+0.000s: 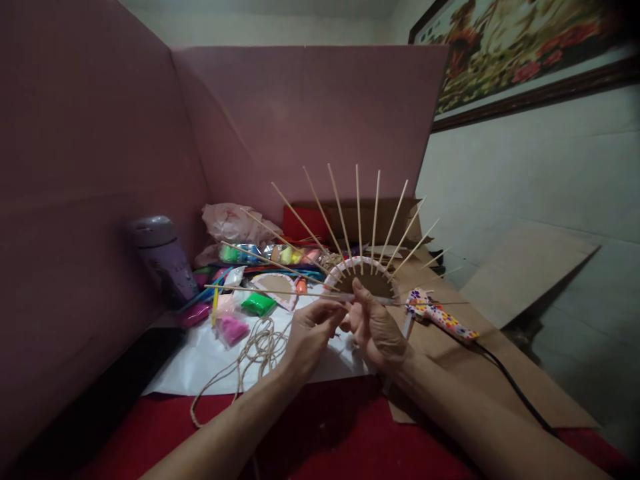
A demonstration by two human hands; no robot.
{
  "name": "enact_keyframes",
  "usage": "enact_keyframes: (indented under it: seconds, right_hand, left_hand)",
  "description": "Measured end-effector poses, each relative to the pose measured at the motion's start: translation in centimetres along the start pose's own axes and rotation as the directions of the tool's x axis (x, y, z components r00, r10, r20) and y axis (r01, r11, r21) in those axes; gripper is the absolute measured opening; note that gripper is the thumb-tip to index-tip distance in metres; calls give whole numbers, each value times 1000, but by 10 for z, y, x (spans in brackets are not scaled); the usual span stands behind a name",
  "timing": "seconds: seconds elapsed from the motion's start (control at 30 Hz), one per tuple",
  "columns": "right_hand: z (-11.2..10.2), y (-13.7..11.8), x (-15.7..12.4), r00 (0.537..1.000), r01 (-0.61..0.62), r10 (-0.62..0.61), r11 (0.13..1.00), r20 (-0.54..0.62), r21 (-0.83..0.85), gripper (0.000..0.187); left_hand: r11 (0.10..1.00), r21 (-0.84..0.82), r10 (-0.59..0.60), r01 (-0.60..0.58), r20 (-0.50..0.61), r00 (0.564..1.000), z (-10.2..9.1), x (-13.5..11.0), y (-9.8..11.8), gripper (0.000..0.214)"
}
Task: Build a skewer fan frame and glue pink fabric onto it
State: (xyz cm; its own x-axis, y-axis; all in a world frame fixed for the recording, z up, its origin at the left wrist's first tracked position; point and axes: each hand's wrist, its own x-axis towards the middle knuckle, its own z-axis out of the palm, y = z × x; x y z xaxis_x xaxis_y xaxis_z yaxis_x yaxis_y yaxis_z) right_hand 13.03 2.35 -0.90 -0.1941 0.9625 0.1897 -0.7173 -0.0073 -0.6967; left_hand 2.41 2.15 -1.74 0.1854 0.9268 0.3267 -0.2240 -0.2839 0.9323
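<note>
Both left hand (310, 333) and right hand (377, 330) are pinching the cardboard disc (373, 281) low, fingers closed; probably light, skewers (358, 213) brittle.

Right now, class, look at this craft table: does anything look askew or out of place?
The twine lies loosely tangled beside the left hand, trailing off the white sheet onto the red cloth. The held skewer fan looks intact.

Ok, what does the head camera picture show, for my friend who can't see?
The left hand and right hand hold a cardboard half-circle with wooden sticks fanning from its rim. Behind are twine, bright packets and a purple bottle.
</note>
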Motion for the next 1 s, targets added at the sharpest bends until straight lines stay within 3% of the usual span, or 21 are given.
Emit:
enact_keyframes:
  seconds: [0.1,0.17,0.23,0.33,0.4,0.47,0.53,0.6,0.7,0.83,1.0]
  right_hand:
    - [-7,-8,6,995,93,-94,995,-29,-30,21]
    - [-12,-15,12,985,158,-162,986,-66,-56,23]
    - [-16,-23,16,976,189,-195,980,-93,-65,24]
    - [-20,-29,20,971,209,-212,977,-113,-43,22]
    - [-20,-30,20,969,222,-223,975,-105,-22,21]
    - [-17,-30,18,970,231,-230,973,-76,2,19]
    - [-12,-29,15,975,221,-220,975,-36,36,18]
    - [-6,-27,11,982,187,-188,980,14,69,18]
    - [1,-25,7,988,114,-121,990,90,84,25]
    - [2,-29,6,983,140,-151,985,105,105,22]
    - [-9,-38,13,983,184,-184,979,-12,88,22]
  left_hand:
    - [999,-41,21,-28,-161,987,-16,3,1,15]
    - [992,-122,-20,-22,-333,943,-32,7,1,15]
    - [979,-202,-81,-25,-499,863,-49,12,0,18]
    - [981,-191,-73,-45,-568,820,-64,16,1,19]
    - [986,-156,-45,-53,-563,825,-63,16,2,17]
    - [993,-115,-39,-22,-495,868,-52,15,3,15]
    - [995,-63,-91,74,-323,942,-35,12,5,15]
    - [986,0,-167,169,-140,976,-15,11,7,30]
    - [979,31,-205,203,89,975,10,11,9,32]
    - [968,182,-174,175,-23,984,14,18,9,17]
    - [979,180,-59,98,-210,976,-34,32,27,20]
